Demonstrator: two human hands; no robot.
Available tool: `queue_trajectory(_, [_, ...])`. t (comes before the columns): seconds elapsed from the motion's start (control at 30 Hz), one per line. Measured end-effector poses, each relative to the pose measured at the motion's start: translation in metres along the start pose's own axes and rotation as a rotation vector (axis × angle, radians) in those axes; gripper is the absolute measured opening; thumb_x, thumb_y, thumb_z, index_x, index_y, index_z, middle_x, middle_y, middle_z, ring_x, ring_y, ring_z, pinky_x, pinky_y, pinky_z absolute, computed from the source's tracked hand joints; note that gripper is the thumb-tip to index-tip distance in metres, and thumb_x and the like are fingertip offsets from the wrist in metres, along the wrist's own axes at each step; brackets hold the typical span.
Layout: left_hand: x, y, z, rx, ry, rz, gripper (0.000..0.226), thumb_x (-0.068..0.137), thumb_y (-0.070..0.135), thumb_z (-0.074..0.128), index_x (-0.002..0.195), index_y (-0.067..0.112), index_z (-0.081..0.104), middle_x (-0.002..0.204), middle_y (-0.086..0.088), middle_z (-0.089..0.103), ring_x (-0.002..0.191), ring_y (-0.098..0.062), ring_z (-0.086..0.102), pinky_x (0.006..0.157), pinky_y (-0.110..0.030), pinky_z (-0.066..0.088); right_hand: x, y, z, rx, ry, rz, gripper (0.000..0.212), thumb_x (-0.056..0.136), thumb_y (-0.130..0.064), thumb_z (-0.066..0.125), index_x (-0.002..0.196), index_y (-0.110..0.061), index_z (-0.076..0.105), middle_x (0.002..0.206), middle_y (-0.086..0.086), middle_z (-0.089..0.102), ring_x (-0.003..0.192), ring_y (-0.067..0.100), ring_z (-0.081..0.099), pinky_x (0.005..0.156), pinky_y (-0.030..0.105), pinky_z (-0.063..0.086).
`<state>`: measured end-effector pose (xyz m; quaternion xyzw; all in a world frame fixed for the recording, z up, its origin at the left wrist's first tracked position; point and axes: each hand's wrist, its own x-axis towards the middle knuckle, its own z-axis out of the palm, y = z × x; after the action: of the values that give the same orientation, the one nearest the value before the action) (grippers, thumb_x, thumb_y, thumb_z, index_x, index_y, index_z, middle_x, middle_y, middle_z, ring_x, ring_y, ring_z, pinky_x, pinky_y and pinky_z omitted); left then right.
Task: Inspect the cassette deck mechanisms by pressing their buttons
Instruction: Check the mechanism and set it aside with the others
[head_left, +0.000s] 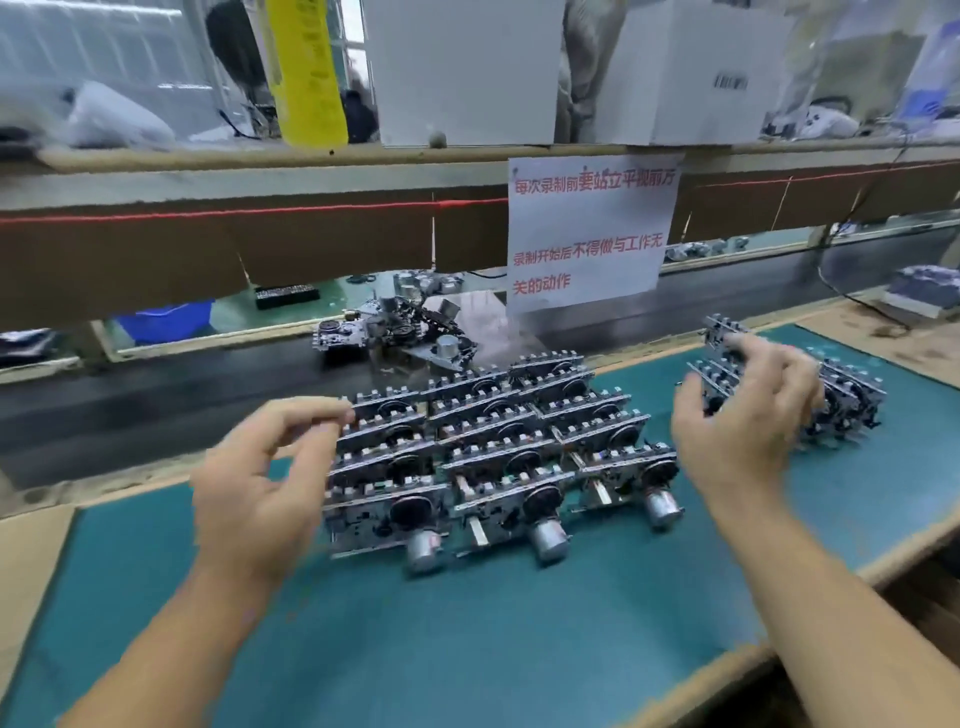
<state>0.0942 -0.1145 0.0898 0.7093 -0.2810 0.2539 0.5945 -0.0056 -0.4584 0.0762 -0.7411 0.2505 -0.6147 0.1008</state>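
On the green work mat (467, 649), which covers a wooden bench, a block of cassette deck mechanisms (493, 457) stands in tight rows, each unit set on edge with its row of buttons uppermost and its black flywheel facing the person. Three cylindrical silver motors (550, 538) project from the front row toward the near edge of the mat. A second, smaller group of mechanisms (852, 405) sits well apart to the right on the same mat, partly hidden behind the right hand. The left hand (260, 478) hovers at the left end of the main block, fingers loosely curled and holding nothing; its index fingertip lies just beside the buttons of a rear-row unit, though contact cannot be confirmed because of motion blur. The right hand (748, 415) is raised between the two groups with fingers spread and relaxed, gripping nothing; its fingertips are blurred in front of the smaller group. Beyond the mat runs a dark conveyor belt (156, 384), on which a loose heap of mechanism parts (400, 332) lies. A white paper notice (589, 234) with red printed characters hangs from the shelf edge above the belt. A blue bin (166, 319) is visible behind the belt at left, and white cartons (467, 67) stand on the upper shelf.
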Motion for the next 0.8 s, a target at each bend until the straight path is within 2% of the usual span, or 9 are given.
queue_trajectory(0.1, [0.005,-0.054,-0.037,0.03,0.264,-0.229,0.022,0.09,0.023,0.056,0.089,0.04,0.069,0.093,0.01,0.073,0.095,-0.023,0.069,0.091,-0.038,0.053,0.043,-0.062,0.018,0.009,-0.027,-0.097,0.027,0.083,-0.018,0.06,0.109,-0.011,0.063,0.114,0.018,0.055,0.107,0.037,0.05,0.089,0.032,0.029])
queue_trajectory(0.2, [0.003,-0.095,-0.032,0.05,0.263,-0.419,0.023,0.093,0.015,0.06,0.086,0.035,0.068,0.088,0.0,0.071,0.093,-0.029,0.067,0.092,-0.049,0.052,0.063,-0.126,0.07,0.104,-0.43,-0.132,0.019,0.087,-0.024,0.059,0.104,-0.016,0.061,0.106,0.009,0.062,0.103,0.031,0.053,0.082,0.03,0.032])
queue_trajectory(0.27, [0.004,-0.112,-0.024,0.093,0.146,-0.53,0.026,0.096,0.013,0.066,0.081,0.034,0.068,0.083,0.006,0.072,0.092,-0.021,0.069,0.091,-0.038,0.054,0.057,-0.16,0.122,0.048,-0.769,-0.158,0.022,0.088,-0.029,0.061,0.107,-0.018,0.058,0.103,0.007,0.063,0.097,0.028,0.055,0.077,0.034,0.04])
queue_trajectory(0.33, [0.002,-0.12,-0.019,0.259,-0.017,-0.524,0.024,0.095,0.021,0.066,0.076,0.035,0.066,0.074,0.015,0.069,0.082,0.003,0.064,0.076,-0.008,0.043,0.045,-0.179,0.176,-0.117,-1.037,-0.194,0.042,0.089,-0.038,0.063,0.122,-0.014,0.052,0.101,0.008,0.061,0.087,0.026,0.052,0.07,0.034,0.042])
queue_trajectory(0.4, [0.0,-0.124,-0.017,0.398,-0.119,-0.487,0.023,0.095,0.029,0.063,0.073,0.032,0.062,0.067,0.016,0.066,0.075,0.003,0.06,0.066,-0.011,0.041,0.036,-0.181,0.223,-0.275,-1.195,-0.218,0.068,0.088,-0.049,0.065,0.137,-0.007,0.042,0.105,0.011,0.06,0.087,0.028,0.054,0.071,0.036,0.049])
queue_trajectory(0.47, [-0.002,-0.127,-0.016,0.502,-0.181,-0.476,0.022,0.098,0.038,0.057,0.078,0.029,0.061,0.072,0.015,0.065,0.075,-0.006,0.059,0.068,-0.031,0.048,0.032,-0.173,0.262,-0.376,-1.279,-0.178,0.09,0.081,-0.061,0.066,0.146,-0.008,0.034,0.127,0.019,0.056,0.104,0.034,0.058,0.086,0.044,0.056])
queue_trajectory(0.57, [0.001,-0.127,-0.014,0.653,-0.28,-0.445,0.025,0.1,0.045,0.046,0.085,0.028,0.057,0.085,0.013,0.065,0.087,-0.015,0.057,0.072,-0.035,0.047,0.029,-0.162,0.306,-0.508,-1.36,-0.157,0.121,0.071,-0.081,0.065,0.157,-0.009,0.019,0.156,0.023,0.03,0.137,0.043,0.038,0.107,0.048,0.043])
queue_trajectory(0.67, [0.003,-0.129,-0.014,0.66,-0.297,-0.437,0.024,0.101,0.045,0.044,0.086,0.03,0.053,0.088,0.012,0.064,0.09,-0.014,0.056,0.073,-0.033,0.044,0.025,-0.159,0.328,-0.505,-1.485,-0.109,0.121,0.071,-0.078,0.068,0.154,-0.001,0.026,0.153,0.021,0.042,0.136,0.038,0.044,0.105,0.042,0.041])
queue_trajectory(0.8, [0.003,-0.131,-0.014,0.665,-0.316,-0.436,0.022,0.101,0.044,0.044,0.089,0.03,0.056,0.087,0.012,0.061,0.089,-0.013,0.054,0.074,-0.031,0.043,0.027,-0.154,0.327,-0.425,-1.53,0.01,0.124,0.068,-0.051,0.088,0.155,0.0,0.015,0.139,0.022,0.057,0.13,0.038,0.051,0.104,0.045,0.042])
